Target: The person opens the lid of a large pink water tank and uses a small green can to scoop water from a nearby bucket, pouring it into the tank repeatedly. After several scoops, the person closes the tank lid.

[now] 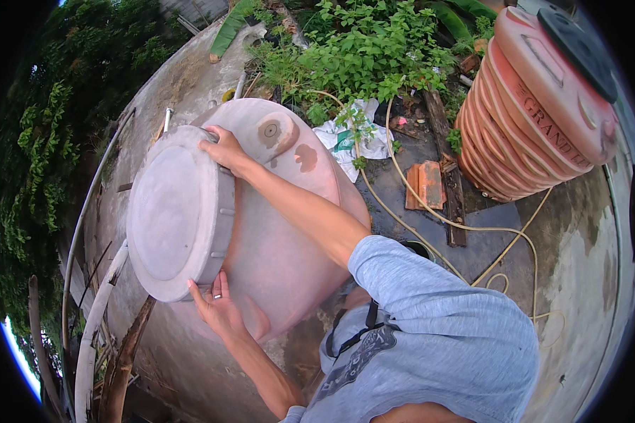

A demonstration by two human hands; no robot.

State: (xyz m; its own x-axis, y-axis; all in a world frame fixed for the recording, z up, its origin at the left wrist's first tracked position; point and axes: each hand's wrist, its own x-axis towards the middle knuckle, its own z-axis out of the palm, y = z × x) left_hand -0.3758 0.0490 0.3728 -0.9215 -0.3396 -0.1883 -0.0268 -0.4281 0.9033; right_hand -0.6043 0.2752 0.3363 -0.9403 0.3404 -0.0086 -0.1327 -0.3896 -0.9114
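A round grey-pink lid [175,211] with a ribbed edge covers the left end of a faded pink plastic water tank [289,211]. My right hand [226,149] is closed on the lid's far edge, fingers over the rim. At the near edge, my left hand [220,303] is palm up, with its thumb against the rim and its fingers curled beside it; a ring shows on one finger. Whether the lid sits fully on the tank's neck, I cannot tell. On the tank's far side is a raised round boss [271,132] beside a brown stain.
A ribbed orange tank [536,106] with a black lid stands far right. A yellowish hose [466,227] loops over the wet ground near hollow bricks [425,186], a plank [453,190] and a white sack [356,137]. Poles [95,331] stand at left; leafy plants [360,49] grow behind.
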